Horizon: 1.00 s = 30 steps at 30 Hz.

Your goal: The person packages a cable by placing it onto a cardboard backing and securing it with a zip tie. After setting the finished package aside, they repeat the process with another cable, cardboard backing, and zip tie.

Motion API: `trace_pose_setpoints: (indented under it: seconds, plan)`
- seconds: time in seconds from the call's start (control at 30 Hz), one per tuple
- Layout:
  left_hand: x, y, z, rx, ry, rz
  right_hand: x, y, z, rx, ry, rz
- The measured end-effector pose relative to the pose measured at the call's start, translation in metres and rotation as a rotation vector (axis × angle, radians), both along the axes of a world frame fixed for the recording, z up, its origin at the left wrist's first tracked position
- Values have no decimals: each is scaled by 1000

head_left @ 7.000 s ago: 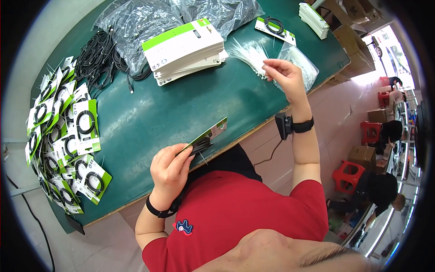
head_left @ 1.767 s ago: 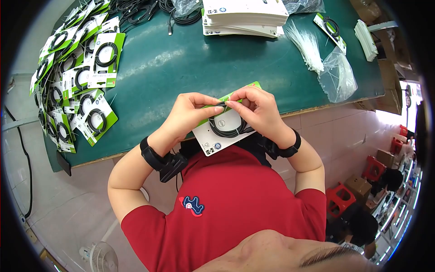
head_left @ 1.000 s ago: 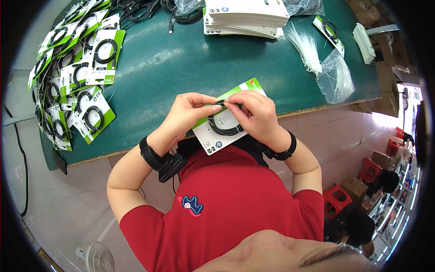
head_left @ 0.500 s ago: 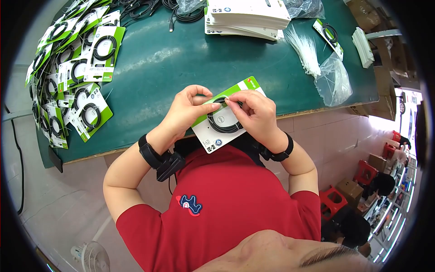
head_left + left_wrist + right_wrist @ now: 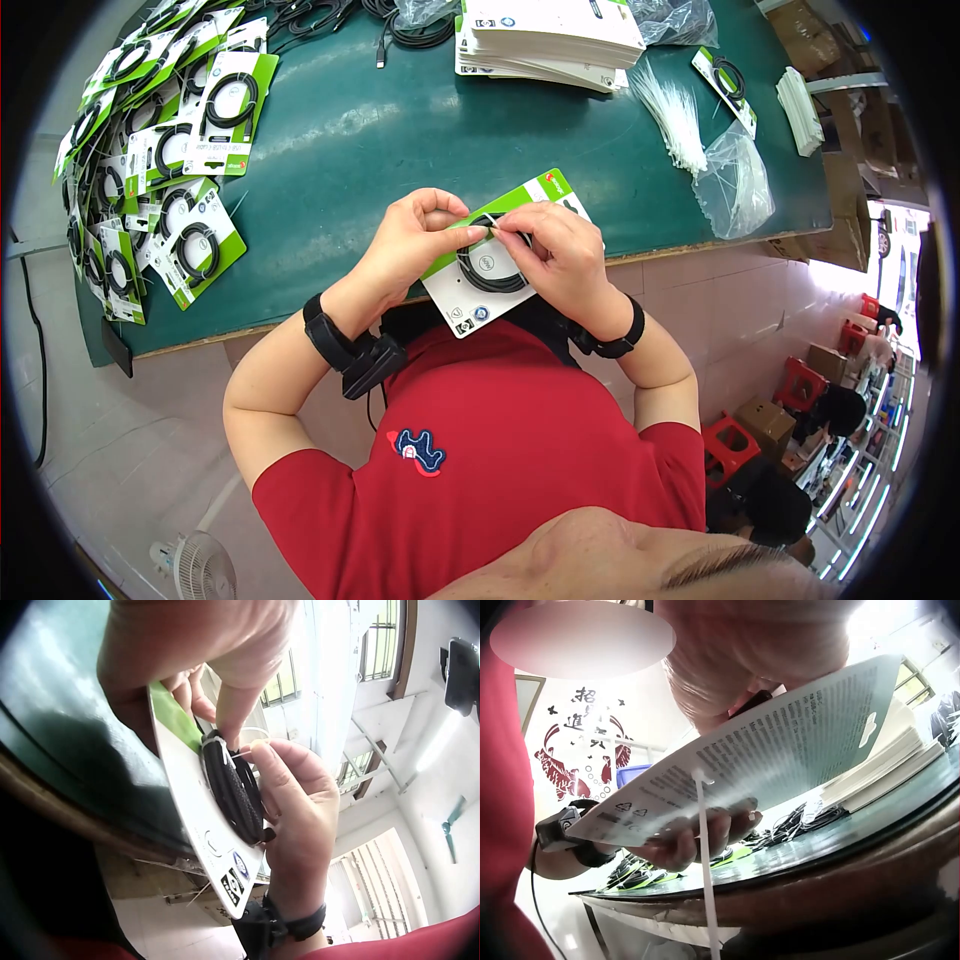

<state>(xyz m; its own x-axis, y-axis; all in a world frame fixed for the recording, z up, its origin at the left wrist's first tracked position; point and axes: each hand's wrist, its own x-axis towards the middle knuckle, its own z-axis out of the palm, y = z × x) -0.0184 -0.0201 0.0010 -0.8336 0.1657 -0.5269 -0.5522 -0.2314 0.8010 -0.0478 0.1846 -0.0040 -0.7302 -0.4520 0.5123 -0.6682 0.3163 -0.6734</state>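
Note:
A white and green cardboard packaging card is held tilted over the table's front edge, with a coiled black cable lying on its face. My left hand grips the card's left edge, its thumb on the top of the coil. My right hand pinches a thin white cable tie close beside that thumb, thumb against fingertips. In the right wrist view, a white cable tie hangs from a hole in the card's printed back. The left fingers behind the card are partly hidden in the head view.
Finished-looking cards with coiled cables heap at the left of the green table. A stack of blank cards stands at the back, with loose cables beside it. White cable ties and a plastic bag lie at the right.
Seven seconds ago the right hand was over the cable ties while the left held the card edge-on. Now both hands meet at the coil. Over the last second the left fingertips have drawn slightly back.

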Motion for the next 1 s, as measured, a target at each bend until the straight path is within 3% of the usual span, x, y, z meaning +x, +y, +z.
trace_pose_setpoints:
  seconds: [1.0]
  plan:
    - [1, -2, 0, -8, 25, -19, 2, 2, 1, 68, -23, -7]
